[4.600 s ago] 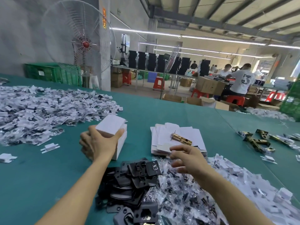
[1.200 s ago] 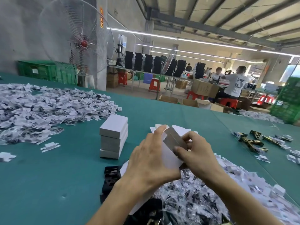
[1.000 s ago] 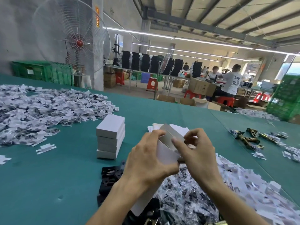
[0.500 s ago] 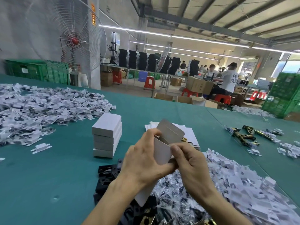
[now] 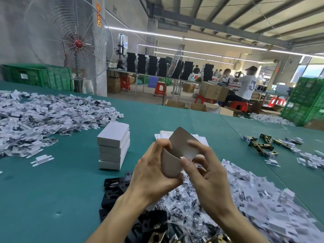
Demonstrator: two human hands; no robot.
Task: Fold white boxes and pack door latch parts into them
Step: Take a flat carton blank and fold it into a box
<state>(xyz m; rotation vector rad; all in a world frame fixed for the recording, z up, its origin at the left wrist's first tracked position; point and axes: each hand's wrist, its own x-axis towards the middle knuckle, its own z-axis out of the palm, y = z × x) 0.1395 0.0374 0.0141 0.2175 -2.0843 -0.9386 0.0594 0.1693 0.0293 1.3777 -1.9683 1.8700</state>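
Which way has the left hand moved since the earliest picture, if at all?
Yes. The left hand left the stack of white boxes and went right; it now grips a half-folded box.

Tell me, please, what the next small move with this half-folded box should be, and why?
Probably fold the raised flap down and tuck it in, closing that end. The left hand grips the white box, whose body bows open, while the right hand pinches the flap, which stands up untucked. A part would likely slip out unless one end is shut first.
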